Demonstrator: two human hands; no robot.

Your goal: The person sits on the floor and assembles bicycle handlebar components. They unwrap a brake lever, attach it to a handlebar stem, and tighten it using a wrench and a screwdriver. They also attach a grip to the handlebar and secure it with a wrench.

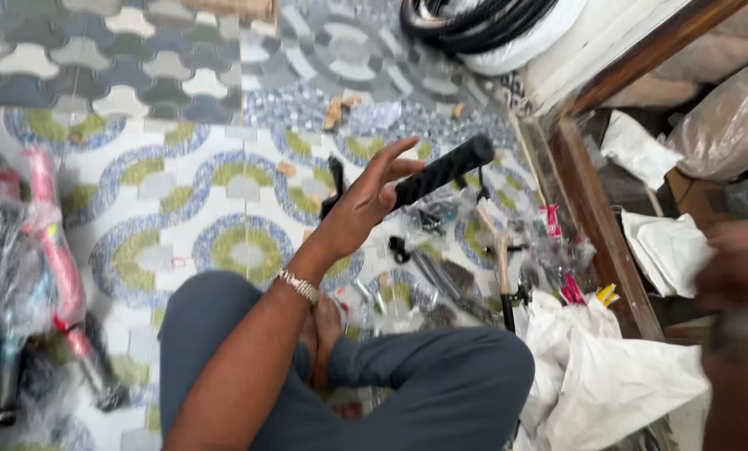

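My left hand (pixel 366 200) is raised over the patterned tile floor, wrist bearing a metal bracelet. It grips a black rubber handlebar grip (pixel 445 169) that points up and to the right; the fingers above it are spread. My right hand (pixel 737 301) is a dark blur at the right edge, seemingly closed around a small grey object I cannot identify. I sit cross-legged in grey-blue trousers (pixel 441 376), a bare foot showing between my knees.
Loose bicycle parts in clear bags (pixel 507 242) lie on the floor ahead. A pink bicycle frame (pixel 53 250) wrapped in plastic lies left. White plastic sheets (pixel 608 376) at my right knee. Tyres (pixel 482 25) at the top; a wooden frame (pixel 591 209) to the right.
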